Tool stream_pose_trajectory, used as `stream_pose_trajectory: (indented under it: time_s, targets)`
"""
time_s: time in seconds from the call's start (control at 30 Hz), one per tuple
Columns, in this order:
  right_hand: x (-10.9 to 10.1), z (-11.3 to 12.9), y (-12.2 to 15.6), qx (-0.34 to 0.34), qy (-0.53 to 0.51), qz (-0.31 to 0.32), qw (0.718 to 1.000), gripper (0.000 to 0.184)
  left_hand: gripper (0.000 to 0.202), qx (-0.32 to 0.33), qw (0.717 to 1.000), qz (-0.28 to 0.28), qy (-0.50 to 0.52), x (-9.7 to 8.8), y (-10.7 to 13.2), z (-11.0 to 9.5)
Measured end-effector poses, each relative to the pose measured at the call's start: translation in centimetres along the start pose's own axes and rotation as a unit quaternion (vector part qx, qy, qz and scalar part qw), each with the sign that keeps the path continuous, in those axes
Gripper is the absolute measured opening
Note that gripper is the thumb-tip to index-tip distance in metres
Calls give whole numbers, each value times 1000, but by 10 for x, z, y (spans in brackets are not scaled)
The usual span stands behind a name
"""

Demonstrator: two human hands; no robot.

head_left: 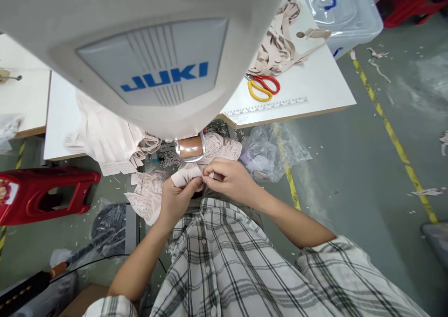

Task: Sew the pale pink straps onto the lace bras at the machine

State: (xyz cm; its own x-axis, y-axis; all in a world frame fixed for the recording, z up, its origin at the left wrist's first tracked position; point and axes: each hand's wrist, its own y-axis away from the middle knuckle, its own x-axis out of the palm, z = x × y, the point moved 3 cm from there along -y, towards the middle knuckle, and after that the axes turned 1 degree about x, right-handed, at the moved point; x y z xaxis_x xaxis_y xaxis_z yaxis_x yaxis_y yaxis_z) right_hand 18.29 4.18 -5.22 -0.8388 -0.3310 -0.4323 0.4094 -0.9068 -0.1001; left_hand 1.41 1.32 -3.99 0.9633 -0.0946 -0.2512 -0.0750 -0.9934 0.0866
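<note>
Just in front of the sewing machine (168, 74), both of my hands are closed on a pale pink lace bra (149, 193). My left hand (177, 198) pinches a smooth fabric band between thumb and fingers. Close beside it, my right hand (227, 179) grips the edge of the same piece with its fingertips. Lace cups of the garment spread out to the left of my left hand and behind my right hand (220, 146). The needle area is hidden behind the machine head and its brown, shiny guard (191, 147).
Stacked pale pink fabric pieces (108, 135) hang over the table's left edge. On the right lie scissors (262, 88), a printed ruler (269, 106) and heaped strips (280, 46). A plastic bag (273, 151) hangs below. A red stool (45, 193) stands left, a clear bin (345, 11) far right.
</note>
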Motion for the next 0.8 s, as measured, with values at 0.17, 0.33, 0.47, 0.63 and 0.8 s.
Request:
stream_pose_trajectory:
  time_s: [0.17, 0.33, 0.47, 0.63, 0.8]
  targets:
    - [-11, -14, 5, 71, -134, 14, 988, 16, 23, -22, 999, 20, -26, -14, -6, 1]
    - [-18, -13, 12, 87, -79, 4, 993, 13, 22, -36, 998, 42, -41, -21, -10, -1]
    - [-18, -5, 14, 91, -46, 21, 995, 13, 23, -28, 996, 70, -40, -17, -7, -8]
    - [-20, 5, 13, 45, 4, 21, 999, 10, 18, 20, 995, 70, -67, -7, 0, -21]
    - [-21, 11, 12, 21, 50, 19, 998, 10, 16, 53, 990, 54, -118, 0, 2, -23]
